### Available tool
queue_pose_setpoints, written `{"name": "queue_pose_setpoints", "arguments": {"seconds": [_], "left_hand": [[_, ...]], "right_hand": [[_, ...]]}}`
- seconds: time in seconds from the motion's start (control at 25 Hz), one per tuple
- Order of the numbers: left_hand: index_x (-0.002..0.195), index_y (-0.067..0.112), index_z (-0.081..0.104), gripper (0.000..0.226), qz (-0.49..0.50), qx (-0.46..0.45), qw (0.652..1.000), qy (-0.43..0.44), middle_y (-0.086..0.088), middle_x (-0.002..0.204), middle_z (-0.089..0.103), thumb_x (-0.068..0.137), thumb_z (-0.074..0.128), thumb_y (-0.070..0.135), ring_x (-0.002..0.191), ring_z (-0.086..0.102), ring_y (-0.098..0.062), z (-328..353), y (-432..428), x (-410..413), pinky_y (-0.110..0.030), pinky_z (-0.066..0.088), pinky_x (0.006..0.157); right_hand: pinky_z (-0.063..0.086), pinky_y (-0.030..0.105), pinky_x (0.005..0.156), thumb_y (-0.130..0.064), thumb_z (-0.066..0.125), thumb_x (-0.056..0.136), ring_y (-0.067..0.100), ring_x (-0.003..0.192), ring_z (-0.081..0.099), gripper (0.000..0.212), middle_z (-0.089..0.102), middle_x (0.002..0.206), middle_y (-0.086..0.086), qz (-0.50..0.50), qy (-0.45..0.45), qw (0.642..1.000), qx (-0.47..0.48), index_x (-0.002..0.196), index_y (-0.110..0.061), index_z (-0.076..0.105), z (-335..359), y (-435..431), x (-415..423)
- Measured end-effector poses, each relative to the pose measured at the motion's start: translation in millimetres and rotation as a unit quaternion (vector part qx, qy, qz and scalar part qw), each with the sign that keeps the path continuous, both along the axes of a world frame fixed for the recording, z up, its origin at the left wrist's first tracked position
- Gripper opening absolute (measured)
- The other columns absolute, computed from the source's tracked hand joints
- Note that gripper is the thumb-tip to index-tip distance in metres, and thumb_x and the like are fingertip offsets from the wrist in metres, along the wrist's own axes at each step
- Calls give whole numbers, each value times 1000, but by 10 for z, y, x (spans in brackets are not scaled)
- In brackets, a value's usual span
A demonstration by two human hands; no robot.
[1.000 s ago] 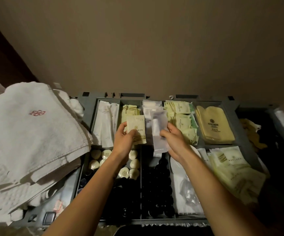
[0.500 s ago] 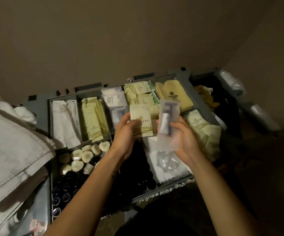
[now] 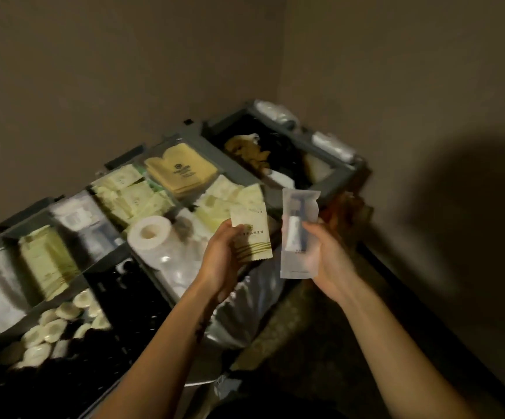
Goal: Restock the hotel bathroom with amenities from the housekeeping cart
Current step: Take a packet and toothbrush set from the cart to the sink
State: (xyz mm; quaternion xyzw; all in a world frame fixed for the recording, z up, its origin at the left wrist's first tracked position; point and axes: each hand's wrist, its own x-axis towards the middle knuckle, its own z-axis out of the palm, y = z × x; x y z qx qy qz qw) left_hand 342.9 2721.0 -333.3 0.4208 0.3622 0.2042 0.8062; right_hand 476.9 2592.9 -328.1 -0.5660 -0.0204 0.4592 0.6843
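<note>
a pale green sachet [image 3: 252,237] is pinched between thumb and fingers of the left hand [image 3: 219,261], and a clear packet [image 3: 298,237] with a small tube inside is gripped upright in the curled right hand [image 3: 331,261]. both are held side by side, not touching, over the near edge of the housekeeping cart [image 3: 340,176], toward its right end. a toilet roll [image 3: 151,235] is seen lying in a compartment just left of the left hand.

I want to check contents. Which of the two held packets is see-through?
The frosted clear packet in the right hand, a small tube showing inside; the left hand holds an opaque cream sachet with gold stripes.
</note>
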Motion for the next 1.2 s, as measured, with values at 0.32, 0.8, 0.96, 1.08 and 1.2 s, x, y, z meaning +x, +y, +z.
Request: {"name": "queue_pose_setpoints", "arguments": {"seconds": [0.32, 0.8, 0.96, 1.08, 1.2], "left_hand": [[129, 11, 56, 30, -157, 14, 987, 24, -16, 119, 71, 100, 51, 18, 98, 72, -26, -54, -1920, 1162, -33, 60, 69], [122, 10, 61, 23, -437, 21, 898, 34, -16, 113, 74, 101, 54, 15, 94, 74, -29, -73, -4680, 2420, -37, 60, 70], [116, 18, 67, 22, -529, 44, 846, 52, -8, 108, 76, 101, 52, 12, 94, 75, -25, -130, -5432, 2593, -42, 61, 75], [109, 20, 68, 21, -581, 52, 810, 63, -11, 112, 74, 101, 51, 12, 101, 72, -30, -182, -5941, 2767, -51, 58, 90], [113, 19, 65, 22, -650, 38, 754, 87, -13, 116, 72, 103, 47, 11, 105, 70, -32, -287, -6530, 2999, -53, 56, 94]], "right_hand": [[53, 30, 74, -30, 67, 94, 19, 101, 67, 16, 71, 109, 1, -153, -58, 984, -69, 110, -30, 69, -25, -2172, 735], [59, 44, 83, -36, 64, 95, 36, 98, 69, 27, 73, 99, 13, -423, -110, 887, -149, 106, -12, 70, -175, -5112, 768], [60, 40, 77, -31, 64, 97, 24, 93, 72, 21, 75, 104, 7, -530, -75, 833, -137, 111, -17, 68, -297, -5754, 605], [60, 45, 83, -35, 63, 96, 24, 94, 72, 21, 75, 104, 5, -598, -35, 789, -136, 111, -22, 68, -384, -6150, 563], [57, 50, 91, -33, 63, 96, 26, 103, 70, 26, 73, 112, 8, -674, -1, 727, -131, 120, -23, 65, -496, -6573, 583]]}}
